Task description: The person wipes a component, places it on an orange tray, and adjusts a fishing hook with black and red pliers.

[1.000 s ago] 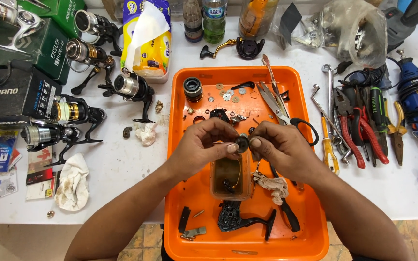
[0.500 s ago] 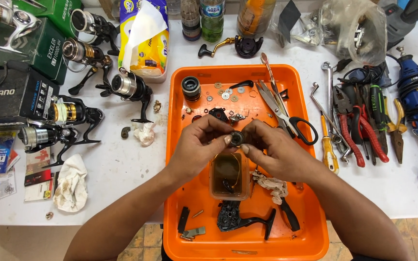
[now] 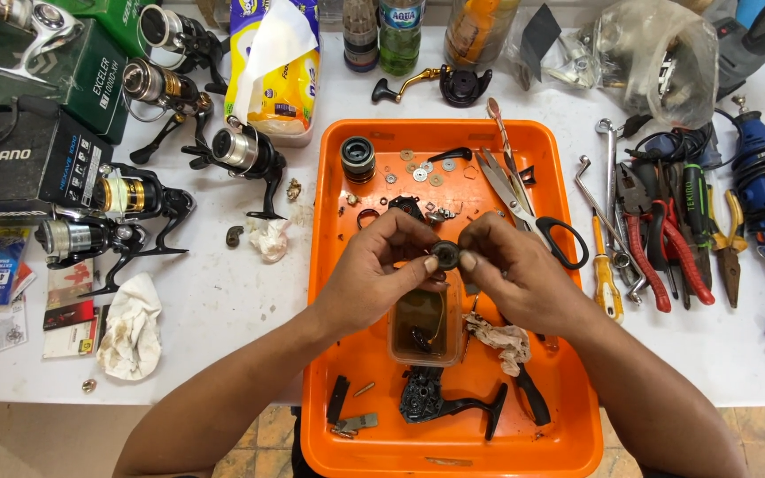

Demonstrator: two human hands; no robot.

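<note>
Above the small clear tub of brown liquid, left hand and right hand pinch a small dark round metal part between meeting fingers, equally near.

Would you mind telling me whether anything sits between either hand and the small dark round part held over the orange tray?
Nothing visible does. The left hand and right hand both pinch the small dark round part directly with their fingertips, above the small container of brown liquid in the orange tray.
</note>
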